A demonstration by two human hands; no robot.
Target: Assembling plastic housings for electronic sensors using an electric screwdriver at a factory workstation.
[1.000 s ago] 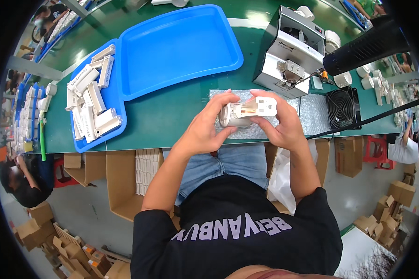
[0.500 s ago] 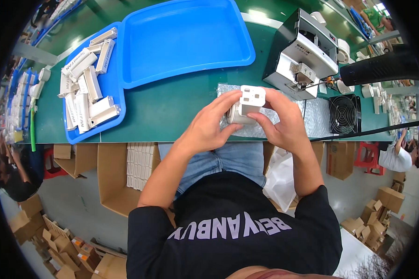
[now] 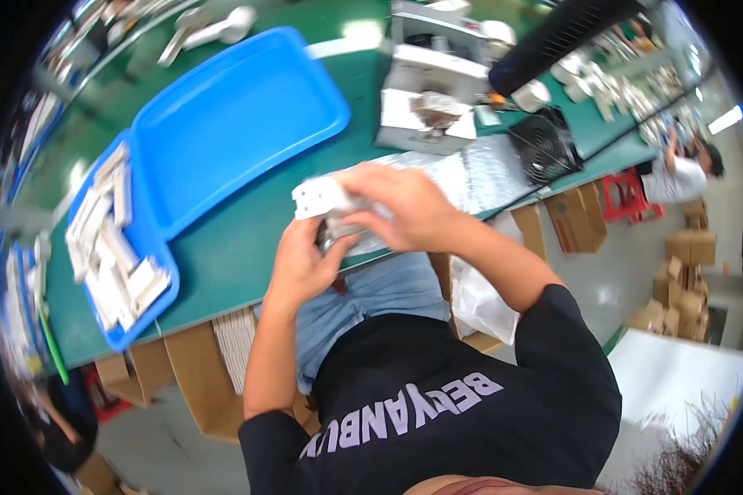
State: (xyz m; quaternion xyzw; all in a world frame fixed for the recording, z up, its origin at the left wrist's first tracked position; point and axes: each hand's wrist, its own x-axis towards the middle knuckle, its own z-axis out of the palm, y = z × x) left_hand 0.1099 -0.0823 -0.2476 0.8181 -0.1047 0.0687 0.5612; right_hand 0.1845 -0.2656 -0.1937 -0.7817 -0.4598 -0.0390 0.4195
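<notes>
Both my hands meet over the front edge of the green table [image 3: 223, 256]. My right hand [image 3: 404, 206] grips a small white plastic block [image 3: 318, 198] from above, its left end sticking out past my fingers. My left hand [image 3: 301, 264] cups up from below and holds a greyish part [image 3: 338, 235] under the block; most of that part is hidden by my fingers. The picture is blurred by motion.
A large empty blue tray [image 3: 231, 124] lies beyond my hands. A narrower blue tray [image 3: 144, 318] at left holds several white blocks. A white machine [image 3: 433, 82], a bubble-wrap sheet [image 3: 479, 177] and a black fan [image 3: 545, 148] stand at right. Cardboard boxes sit under the table.
The view has swung and tilted to the left. My hands have moved left with the white block, which my right hand now covers from above.
</notes>
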